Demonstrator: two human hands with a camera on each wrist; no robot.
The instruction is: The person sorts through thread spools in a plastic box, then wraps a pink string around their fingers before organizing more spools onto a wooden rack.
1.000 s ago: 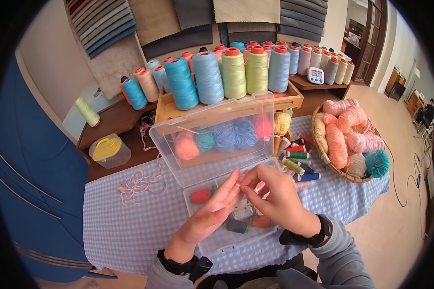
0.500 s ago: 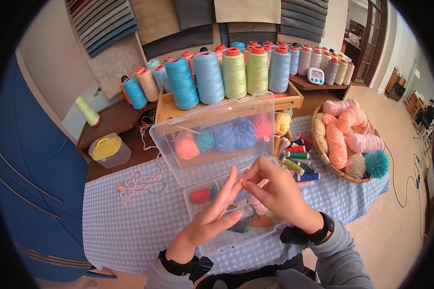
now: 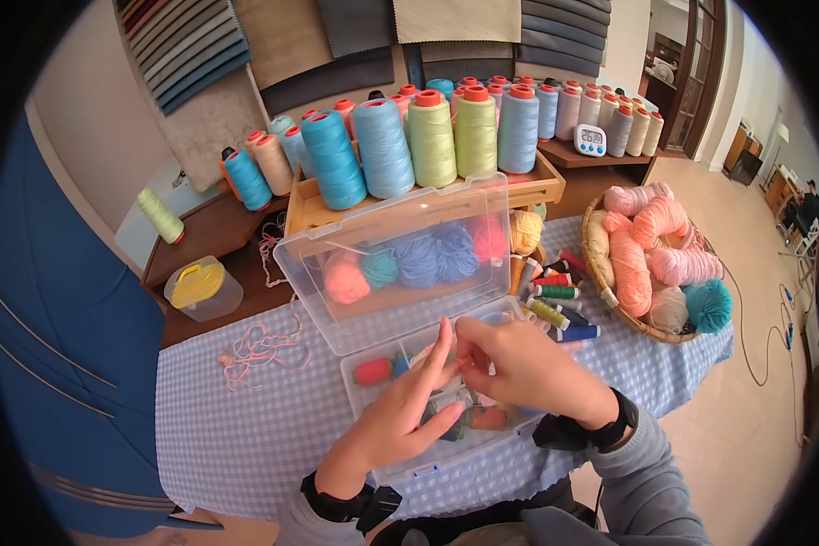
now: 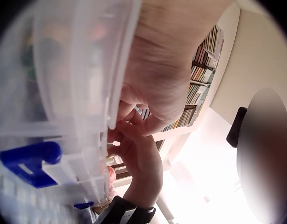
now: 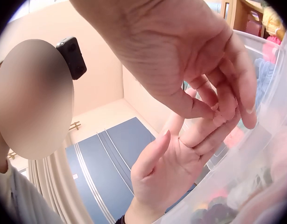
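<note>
My left hand (image 3: 400, 409) is held over a clear plastic box (image 3: 400, 473), fingers straight and thumb apart, palm visible in the right wrist view. The right hand (image 3: 532, 369) curls over the left fingertips. Its thumb and fingers pinch at a small pale pink bit (image 5: 222, 115) against the left fingers; I cannot tell what it is. Below the hands, a red spool (image 3: 373, 371) and an orange spool (image 3: 488, 418) lie in the box among other thread, partly hidden by the hands. The clear lid (image 3: 337, 329) stands raised behind, with yarn balls showing through it.
Loose thread spools (image 3: 555, 292) lie right of the box, next to a wicker basket (image 3: 598, 273) of yarn. Tangled pink yarn (image 3: 262, 350) lies on the checked cloth (image 3: 218, 437) at left. A yellow-lidded tub (image 3: 200, 284) and large thread cones (image 3: 385, 150) stand behind.
The right hand has turned so more of its back faces up, still at the left fingertips. The left hand has turned more edge-on. The head view has shifted slightly.
</note>
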